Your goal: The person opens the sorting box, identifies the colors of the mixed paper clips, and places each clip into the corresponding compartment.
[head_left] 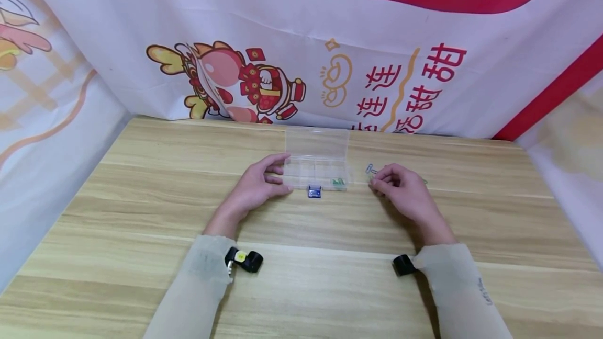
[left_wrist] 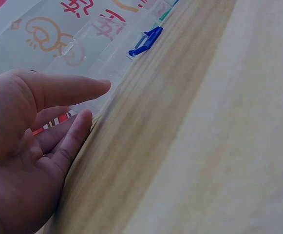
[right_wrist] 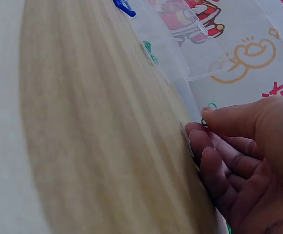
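A clear plastic compartment box (head_left: 316, 158) lies on the wooden table (head_left: 141, 213) with its lid open and a blue latch (head_left: 314, 191) at its front. Green paper clips (head_left: 337, 182) sit in its right front compartment. My left hand (head_left: 285, 174) rests with straight fingers against the box's left end (left_wrist: 97, 53). My right hand (head_left: 374, 182) is to the right of the box, its thumb and forefinger pinching a small paper clip (right_wrist: 204, 122). A few loose clips (head_left: 370, 169) lie on the table just beyond that hand.
A printed cloth banner (head_left: 330, 67) hangs behind the table and along both sides. The blue latch (left_wrist: 146, 41) and the box wall (right_wrist: 180, 44) show in the wrist views. Bare wood stretches in front of both hands.
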A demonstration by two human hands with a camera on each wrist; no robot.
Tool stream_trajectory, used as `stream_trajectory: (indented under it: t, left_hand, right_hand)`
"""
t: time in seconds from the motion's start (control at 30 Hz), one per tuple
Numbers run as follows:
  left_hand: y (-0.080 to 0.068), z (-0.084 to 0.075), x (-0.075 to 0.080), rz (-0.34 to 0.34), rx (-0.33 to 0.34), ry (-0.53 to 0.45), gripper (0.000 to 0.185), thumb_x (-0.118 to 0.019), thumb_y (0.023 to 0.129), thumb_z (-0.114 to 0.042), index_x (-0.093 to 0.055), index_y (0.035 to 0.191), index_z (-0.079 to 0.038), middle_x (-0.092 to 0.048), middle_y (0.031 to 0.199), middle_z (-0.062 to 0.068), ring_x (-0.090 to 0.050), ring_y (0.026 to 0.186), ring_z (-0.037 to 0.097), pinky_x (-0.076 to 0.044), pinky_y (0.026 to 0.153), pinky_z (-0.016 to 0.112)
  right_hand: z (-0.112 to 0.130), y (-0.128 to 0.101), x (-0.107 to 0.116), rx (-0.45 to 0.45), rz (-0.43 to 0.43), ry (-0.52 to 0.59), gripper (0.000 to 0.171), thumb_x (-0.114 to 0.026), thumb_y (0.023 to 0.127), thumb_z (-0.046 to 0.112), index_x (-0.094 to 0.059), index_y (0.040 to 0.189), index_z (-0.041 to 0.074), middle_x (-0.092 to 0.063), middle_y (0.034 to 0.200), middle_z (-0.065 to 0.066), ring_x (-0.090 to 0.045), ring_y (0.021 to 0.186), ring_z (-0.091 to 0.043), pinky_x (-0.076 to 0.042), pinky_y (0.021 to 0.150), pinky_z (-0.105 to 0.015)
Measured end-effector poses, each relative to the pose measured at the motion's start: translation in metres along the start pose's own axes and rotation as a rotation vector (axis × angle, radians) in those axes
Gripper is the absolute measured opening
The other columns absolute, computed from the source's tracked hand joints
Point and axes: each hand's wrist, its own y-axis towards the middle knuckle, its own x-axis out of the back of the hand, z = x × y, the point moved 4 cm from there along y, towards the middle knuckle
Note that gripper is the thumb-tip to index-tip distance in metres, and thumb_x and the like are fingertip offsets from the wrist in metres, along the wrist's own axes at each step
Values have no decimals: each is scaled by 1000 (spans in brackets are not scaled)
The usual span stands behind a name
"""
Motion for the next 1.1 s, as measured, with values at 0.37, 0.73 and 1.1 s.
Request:
stream_trajectory:
  t: [0.37, 0.73, 1.1]
  left_hand:
    - [0, 0, 1, -1, -1, -3, 78, -86, 90, -7, -54, 159, -25, -58, 142, 13, -61, 120, 28, -55, 101, 37]
    - [1, 1, 0, 5, 5, 4, 77, -85, 91, -8, -53, 159, -26, -58, 142, 12, -61, 121, 28, -54, 103, 39]
    - [1, 1, 0, 1, -2, 2, 77, -85, 90, -7, -54, 159, -25, -58, 142, 11, -61, 121, 28, -54, 103, 39]
  right_hand:
    - [-5, 1, 2, -47, -24, 170, 22, -66, 108, 19, -66, 121, 2, -73, 110, -16, -70, 88, -14, -62, 75, -23]
    - [-5, -1, 7, -94, -9, 282, 28, -65, 109, 25, -64, 128, 6, -72, 109, -8, -69, 88, -14, -60, 75, -26]
    - [10, -7, 19, -101, -38, 356, 25, -66, 108, 26, -65, 129, 11, -68, 112, -4, -65, 92, -15, -61, 79, -28]
